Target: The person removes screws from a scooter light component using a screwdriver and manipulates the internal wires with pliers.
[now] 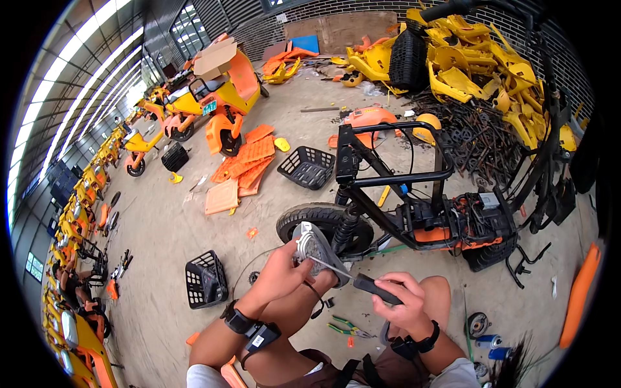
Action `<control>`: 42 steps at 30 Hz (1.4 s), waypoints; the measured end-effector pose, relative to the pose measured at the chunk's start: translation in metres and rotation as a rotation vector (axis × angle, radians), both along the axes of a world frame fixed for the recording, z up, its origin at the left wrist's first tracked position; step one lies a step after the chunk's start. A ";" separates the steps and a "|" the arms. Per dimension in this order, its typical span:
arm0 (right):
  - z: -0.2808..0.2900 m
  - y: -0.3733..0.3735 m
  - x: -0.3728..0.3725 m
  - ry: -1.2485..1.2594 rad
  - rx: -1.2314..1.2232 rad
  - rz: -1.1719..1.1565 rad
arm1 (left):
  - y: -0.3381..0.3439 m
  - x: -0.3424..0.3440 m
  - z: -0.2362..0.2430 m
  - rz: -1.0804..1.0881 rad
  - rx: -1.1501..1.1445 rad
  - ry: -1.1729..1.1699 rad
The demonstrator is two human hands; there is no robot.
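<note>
My left hand (275,275) is closed around a silver-grey, rounded part that looks like a lamp (315,244), held above my knee beside the scooter's wheel. A dark cable hangs below that hand. In my right hand (402,299) is a screwdriver (374,288), gripped by its black handle. Its thin shaft points left toward the silver-grey part and reaches the fingers of my left hand; whether the tip sits in a screw, I cannot tell. Just ahead stands a stripped black scooter frame (394,181) with its wheel (317,220) close to my left hand.
Pliers (349,328) with green handles lie on the floor between my legs. Black baskets (206,279) and orange panels (246,161) lie to the left and ahead. Yellow body panels (472,58) are heaped at the far right. Blue cans (498,352) lie at lower right. Scooters (77,226) line the left.
</note>
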State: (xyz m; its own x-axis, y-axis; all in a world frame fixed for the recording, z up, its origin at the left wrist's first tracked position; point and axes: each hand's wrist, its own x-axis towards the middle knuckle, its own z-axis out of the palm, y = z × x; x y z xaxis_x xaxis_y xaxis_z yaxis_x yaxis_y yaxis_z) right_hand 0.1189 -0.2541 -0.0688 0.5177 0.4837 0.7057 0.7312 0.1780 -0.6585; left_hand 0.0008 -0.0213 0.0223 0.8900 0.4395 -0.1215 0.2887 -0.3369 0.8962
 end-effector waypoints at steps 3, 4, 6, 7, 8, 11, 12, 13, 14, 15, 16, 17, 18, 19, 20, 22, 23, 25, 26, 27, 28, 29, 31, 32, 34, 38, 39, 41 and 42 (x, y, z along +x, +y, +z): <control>-0.001 0.001 0.004 0.044 0.045 -0.035 | 0.000 0.002 0.002 0.012 0.036 0.055; -0.004 0.000 0.004 0.097 0.063 -0.042 | 0.000 0.002 0.003 0.004 0.049 0.062; -0.008 0.001 0.005 0.172 0.096 -0.044 | -0.002 0.000 0.002 -0.006 0.073 0.079; -0.009 0.001 0.007 0.190 0.110 -0.039 | -0.005 0.000 0.006 0.013 0.101 0.103; -0.010 0.002 0.008 0.209 0.125 -0.032 | -0.005 0.000 0.004 -0.017 0.190 0.089; -0.011 -0.001 0.006 0.340 0.120 -0.048 | -0.001 0.003 -0.013 -0.103 0.431 -0.014; -0.012 -0.004 0.006 0.361 0.112 -0.062 | -0.003 0.003 -0.010 -0.098 0.414 0.035; -0.023 -0.011 0.012 0.362 0.106 -0.043 | -0.009 0.008 -0.005 -0.108 0.389 0.078; -0.025 -0.012 0.010 0.382 0.122 -0.051 | -0.012 0.007 -0.001 -0.104 0.367 0.134; -0.025 -0.012 0.009 0.402 0.138 -0.062 | -0.009 0.008 -0.007 -0.126 0.367 0.120; -0.026 -0.011 0.006 0.430 0.152 -0.067 | -0.006 0.007 -0.012 -0.118 0.361 0.136; -0.026 -0.008 0.005 0.441 0.162 -0.082 | -0.005 0.007 -0.015 -0.111 0.355 0.151; -0.023 -0.006 0.003 0.435 0.194 -0.081 | -0.004 0.007 -0.016 -0.106 0.350 0.166; -0.021 -0.004 0.001 0.433 0.225 -0.085 | -0.006 0.008 -0.017 -0.106 0.344 0.193; -0.021 -0.004 0.000 0.431 0.255 -0.090 | -0.008 0.009 -0.017 -0.108 0.339 0.221; -0.023 -0.003 0.004 0.321 0.248 -0.082 | -0.007 0.010 -0.020 -0.123 0.367 0.230; -0.024 -0.004 0.006 0.264 0.246 -0.078 | -0.003 0.009 -0.028 -0.136 0.400 0.213; -0.028 -0.010 0.003 0.612 0.257 0.003 | -0.003 0.009 -0.032 -0.146 0.405 0.222; -0.028 -0.011 0.003 0.706 0.256 0.007 | -0.005 0.010 -0.032 -0.143 0.375 0.249; -0.025 -0.012 0.003 0.799 0.259 0.010 | -0.007 0.010 -0.031 -0.141 0.346 0.276; -0.014 -0.011 -0.001 0.816 0.260 -0.020 | -0.008 0.009 -0.031 -0.146 0.342 0.256; -0.013 -0.009 -0.002 0.794 0.267 -0.045 | -0.009 0.009 -0.031 -0.151 0.339 0.235; -0.017 -0.004 -0.001 0.707 0.284 -0.093 | -0.008 0.009 -0.032 -0.164 0.337 0.216; -0.019 -0.004 -0.001 0.643 0.294 -0.118 | -0.006 0.009 -0.034 -0.172 0.339 0.218; -0.019 -0.006 -0.002 0.630 0.272 -0.125 | -0.006 0.008 -0.033 -0.170 0.366 0.218; -0.010 0.000 -0.007 0.317 0.316 -0.092 | 0.002 0.002 -0.037 -0.166 0.475 0.196; -0.011 0.002 -0.009 0.310 0.324 -0.068 | 0.005 0.000 -0.041 -0.172 0.505 0.187; -0.021 0.000 -0.010 0.291 0.329 -0.043 | -0.003 0.005 -0.018 -0.150 0.277 0.312; -0.026 -0.002 -0.007 0.304 0.312 -0.050 | -0.006 0.008 -0.011 -0.141 0.163 0.375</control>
